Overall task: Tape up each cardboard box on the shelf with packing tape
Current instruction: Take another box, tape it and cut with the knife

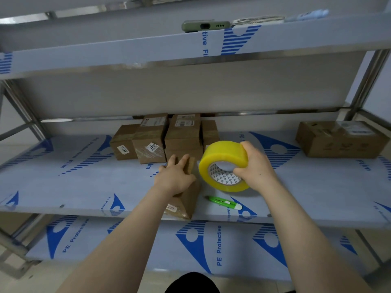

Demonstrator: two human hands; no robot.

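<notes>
Green cutter point(225, 203) lies on shelf point(95, 182), nearer than right fingers. Left hand point(174, 176): fingers straight, spread, pressing flat on small cardboard box point(188, 199). Right hand point(257, 168): fingers and thumb curled round yellow tape roll point(224, 152), just right of left fingertips. Box stack point(160, 138) just beyond left fingertips.

Bare forearms point(118, 235) lead to the left grip point(173, 176) and right grip point(257, 168), with black clothing point(191, 282) below.
</notes>
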